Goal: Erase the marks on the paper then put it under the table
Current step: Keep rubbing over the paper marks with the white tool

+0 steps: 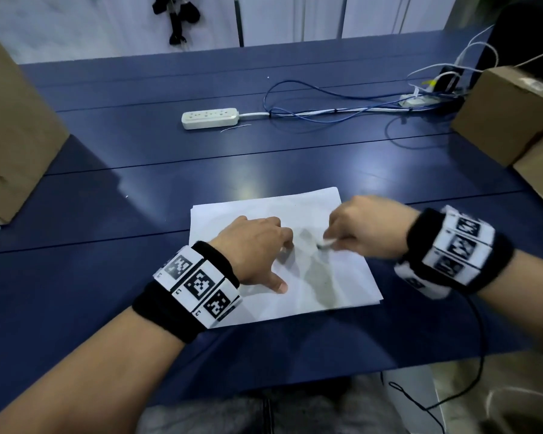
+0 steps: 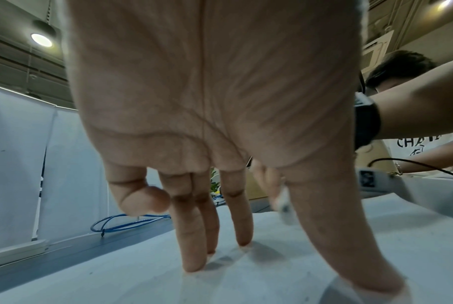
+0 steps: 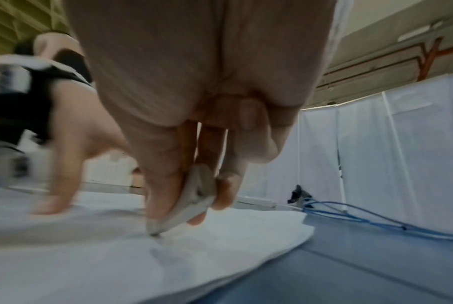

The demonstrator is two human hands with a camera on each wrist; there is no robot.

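A white sheet of paper [image 1: 264, 208] lies on the blue table [image 1: 138, 151], near the front edge. My left hand [image 1: 257, 245] presses it down with straight fingers [image 2: 191, 246] and the thumb spread. My right hand [image 1: 358, 227] pinches a small white eraser [image 1: 326, 244] between thumb and fingers, its dirty tip touching the paper. In the right wrist view the eraser [image 3: 189, 205] stands tilted on the sheet [image 3: 246, 236], with a faint grey smudge [image 3: 165, 255] just in front of it. The right hand is motion-blurred.
A white power strip [image 1: 210, 118] with blue and white cables [image 1: 326, 111] lies at the back middle. Cardboard boxes stand at the left [image 1: 13, 130] and right [image 1: 508, 114]. A black cord [image 1: 470, 355] hangs from my right wrist over the front edge.
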